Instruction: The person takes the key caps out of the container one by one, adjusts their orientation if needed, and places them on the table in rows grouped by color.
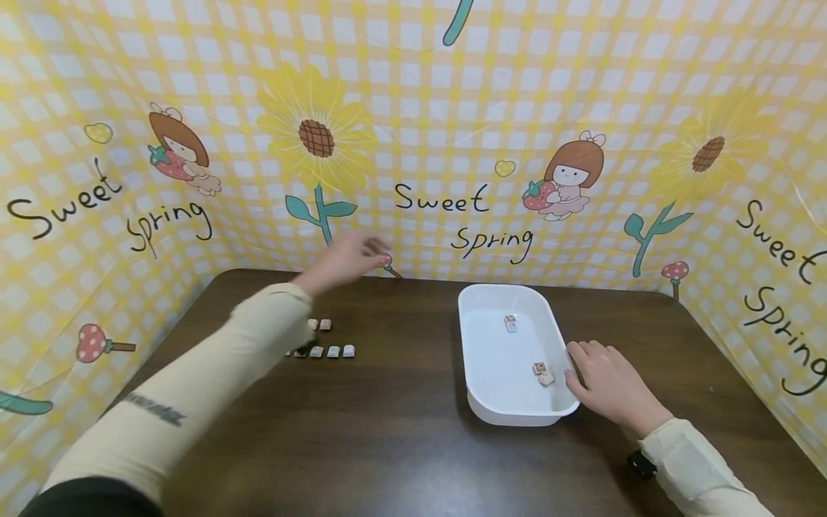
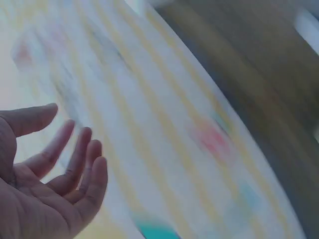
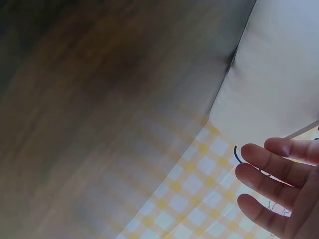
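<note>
My left hand (image 1: 349, 256) is raised over the back of the table, its fingers loosely bent and holding nothing; the left wrist view shows the bare palm (image 2: 45, 199). Below that forearm lie two rows of small pale square pieces like keycaps (image 1: 333, 352), partly hidden by the sleeve. On the right stands a white rectangular basin (image 1: 497, 377). Inside it are a pair of small pieces (image 1: 511, 324) near the back and another pair (image 1: 543, 374) toward the front right. My right hand (image 1: 610, 380) is at the basin's right rim, fingers relaxed alongside the outer wall (image 3: 269, 64).
A dark brown wooden table (image 1: 388, 445) carries everything. Yellow checked cloth (image 1: 439, 129) with printed flowers and lettering rises behind the table and along both sides. A dark band (image 1: 642, 464) sits at the right wrist.
</note>
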